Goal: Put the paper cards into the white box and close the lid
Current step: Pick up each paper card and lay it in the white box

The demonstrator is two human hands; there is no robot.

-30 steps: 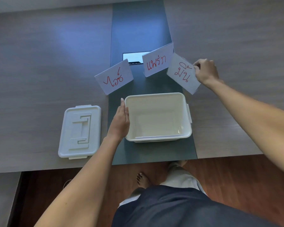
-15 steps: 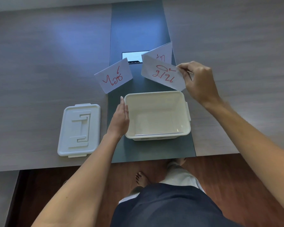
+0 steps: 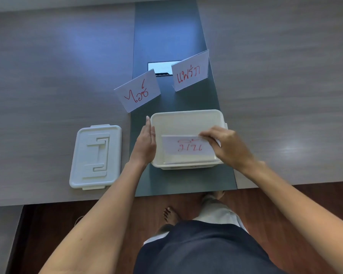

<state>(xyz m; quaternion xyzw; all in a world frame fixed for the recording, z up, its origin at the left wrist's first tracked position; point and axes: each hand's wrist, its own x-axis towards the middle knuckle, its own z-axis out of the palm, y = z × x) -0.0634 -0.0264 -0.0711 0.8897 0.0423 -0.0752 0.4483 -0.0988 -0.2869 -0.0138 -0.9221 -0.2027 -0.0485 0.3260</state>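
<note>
Lowering a paper card [image 3: 186,148] into the white box [image 3: 186,120], the right hand [image 3: 229,148] pinches its upper right corner between the fingers [image 3: 208,135]. Left hand [image 3: 145,141], fingers pressed together, lies flat against the box's left wall, apparently steadying it. Two cards [image 3: 139,93] [image 3: 190,71] stand on the desk [image 3: 48,76] beyond; the lid [image 3: 96,157] waits left.

Bare table [image 3: 285,95] right of white box [image 3: 186,115]; lid [image 3: 96,157] and left hand [image 3: 144,144] crowding its left.
</note>
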